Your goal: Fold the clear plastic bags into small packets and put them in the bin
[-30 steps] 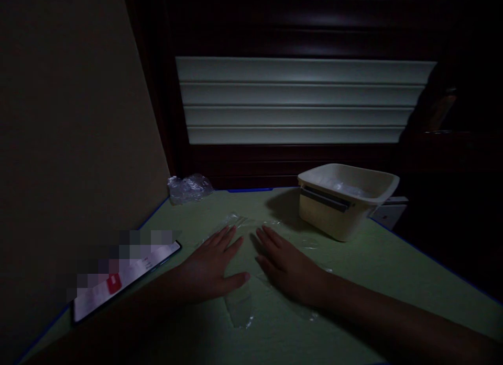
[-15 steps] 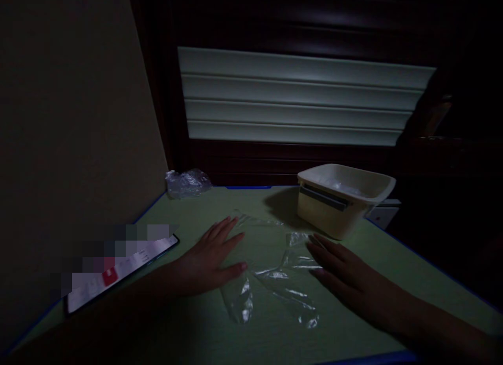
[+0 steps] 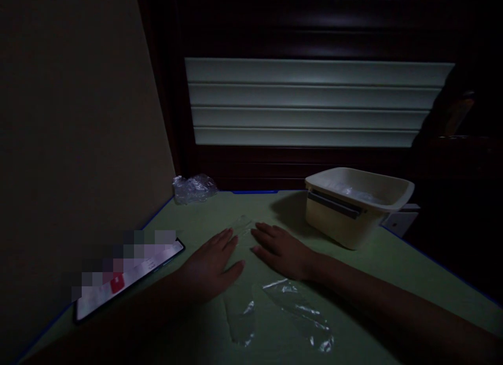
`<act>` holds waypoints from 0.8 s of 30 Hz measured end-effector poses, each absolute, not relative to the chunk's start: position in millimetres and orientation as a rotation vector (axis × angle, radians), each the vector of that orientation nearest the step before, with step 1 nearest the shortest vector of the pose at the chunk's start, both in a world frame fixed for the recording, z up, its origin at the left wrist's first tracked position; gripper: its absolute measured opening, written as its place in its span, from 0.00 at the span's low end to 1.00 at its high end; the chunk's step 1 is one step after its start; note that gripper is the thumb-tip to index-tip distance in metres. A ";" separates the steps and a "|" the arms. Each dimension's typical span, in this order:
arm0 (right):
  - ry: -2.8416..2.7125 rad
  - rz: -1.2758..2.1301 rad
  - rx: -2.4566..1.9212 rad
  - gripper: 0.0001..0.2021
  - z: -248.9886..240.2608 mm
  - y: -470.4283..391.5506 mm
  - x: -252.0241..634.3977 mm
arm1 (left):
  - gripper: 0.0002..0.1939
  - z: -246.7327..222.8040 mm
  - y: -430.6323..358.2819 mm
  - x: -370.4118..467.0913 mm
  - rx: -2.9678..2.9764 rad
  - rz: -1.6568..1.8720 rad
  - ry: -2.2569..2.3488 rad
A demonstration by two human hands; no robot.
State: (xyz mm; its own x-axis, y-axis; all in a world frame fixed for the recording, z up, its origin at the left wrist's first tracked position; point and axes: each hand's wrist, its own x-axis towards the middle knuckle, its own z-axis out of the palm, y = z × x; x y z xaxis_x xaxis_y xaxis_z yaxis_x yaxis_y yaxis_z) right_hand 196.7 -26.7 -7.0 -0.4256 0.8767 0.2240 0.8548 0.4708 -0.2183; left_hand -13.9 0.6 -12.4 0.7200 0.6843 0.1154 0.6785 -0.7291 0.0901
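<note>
A thin clear plastic sheet or bag (image 3: 301, 310) lies on the green tabletop, its two lower strips spreading toward the near edge. My left hand (image 3: 210, 268) rests flat on its left side, fingers apart and thumb pointing right. Close beside it, my right hand (image 3: 281, 249) lies palm down over the upper middle of the plastic, fingers spread and pointing left. Neither hand grips anything. The part of the plastic under both palms is hidden.
A cream bin (image 3: 334, 226) with clear plastic inside stands at the back right. Crumpled clear plastic (image 3: 194, 189) sits at the back left corner. A phone (image 3: 129, 283) lies left of my left hand, beside the wall. Behind the table (image 3: 243, 202) is a slatted panel.
My right hand has moved left across the plastic, close to my left hand, and the plastic's right part has folded or shifted under it. The view has shifted slightly.
</note>
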 end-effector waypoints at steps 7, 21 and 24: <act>-2.424 0.138 -1.607 0.32 -13.4 -44.7 233.0 | 0.33 -12.4 2.8 -14.1 2.835 0.067 1.140; -2.335 0.165 -1.455 0.12 26.1 -65.7 213.0 | 0.22 -10.1 -4.5 -14.8 2.867 0.268 0.812; -2.454 0.318 -1.353 0.09 29.2 -71.6 194.8 | 0.22 -11.3 -3.8 -14.9 2.846 0.294 0.817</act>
State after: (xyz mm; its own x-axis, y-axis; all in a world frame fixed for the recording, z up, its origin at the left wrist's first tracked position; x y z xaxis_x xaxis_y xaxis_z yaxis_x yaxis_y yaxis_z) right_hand 194.8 -71.6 29.2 -0.5001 0.8492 0.1696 0.7781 0.5266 -0.3425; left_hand -14.9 -3.8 -11.3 0.8309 0.5379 0.1422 0.5054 -0.8366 0.2115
